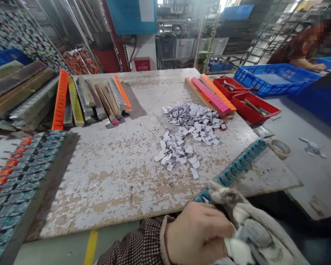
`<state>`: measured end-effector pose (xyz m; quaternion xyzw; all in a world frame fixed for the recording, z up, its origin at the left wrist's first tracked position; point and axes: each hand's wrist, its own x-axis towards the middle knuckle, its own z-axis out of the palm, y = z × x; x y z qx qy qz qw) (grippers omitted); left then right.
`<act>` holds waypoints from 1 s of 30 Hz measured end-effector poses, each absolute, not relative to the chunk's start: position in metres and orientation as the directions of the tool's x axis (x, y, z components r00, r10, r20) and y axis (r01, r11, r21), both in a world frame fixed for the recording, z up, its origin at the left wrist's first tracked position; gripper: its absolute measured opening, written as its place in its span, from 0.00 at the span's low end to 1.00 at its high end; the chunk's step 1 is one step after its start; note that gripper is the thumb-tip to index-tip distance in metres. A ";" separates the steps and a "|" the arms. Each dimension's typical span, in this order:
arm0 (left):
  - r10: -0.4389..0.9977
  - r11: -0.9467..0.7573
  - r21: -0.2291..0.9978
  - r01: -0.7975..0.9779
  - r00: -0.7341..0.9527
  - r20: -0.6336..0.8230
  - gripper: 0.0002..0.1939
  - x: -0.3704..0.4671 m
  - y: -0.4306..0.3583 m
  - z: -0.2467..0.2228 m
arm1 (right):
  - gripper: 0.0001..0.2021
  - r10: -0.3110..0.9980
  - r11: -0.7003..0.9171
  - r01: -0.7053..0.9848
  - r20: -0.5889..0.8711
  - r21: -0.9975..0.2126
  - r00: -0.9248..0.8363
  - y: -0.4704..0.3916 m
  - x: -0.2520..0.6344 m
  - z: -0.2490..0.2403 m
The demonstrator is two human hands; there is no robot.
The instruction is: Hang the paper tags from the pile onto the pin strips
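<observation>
My left hand [200, 230], bare and coming out of a checked sleeve, has its fingers curled closed at the near end of a teal glittery slotted strip [237, 165]. What those fingers hold is hidden; a small pale tip shows just beyond them. My right hand [253, 224], in a worn whitish glove, is bent around the same end, with a fingertip pressed on the strip. The strip slants over the table's front edge, with dark loops along its slots. Beyond it lies a loose pile of small white paper-like pieces [179, 147].
On the left stand a rack of teal strips [41, 165] holding orange-tipped pieces and several coloured bars [99, 95]. Pink and orange slotted bars [211, 94], red bins [253, 106], a blue crate [276, 79] and a tape roll [280, 146] are at right. Another person's arm [300, 51] is behind.
</observation>
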<state>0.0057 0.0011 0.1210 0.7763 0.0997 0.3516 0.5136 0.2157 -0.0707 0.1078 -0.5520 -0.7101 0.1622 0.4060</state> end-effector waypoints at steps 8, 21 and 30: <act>0.661 -0.440 0.898 0.006 0.680 0.319 0.24 0.010 0.003 0.105 | 0.16 0.917 0.340 0.635 0.394 -0.693 -0.062 -0.066 0.194 0.104; 0.796 -0.578 0.268 0.771 0.605 -0.023 0.12 0.031 0.068 0.075 | 0.03 0.814 0.411 0.905 0.493 -0.115 -0.307 -0.023 0.233 0.074; 0.792 -0.543 0.355 0.761 0.605 -0.085 0.09 0.035 0.073 0.065 | 0.08 0.841 0.463 0.877 0.377 -0.127 -0.389 -0.011 0.229 0.067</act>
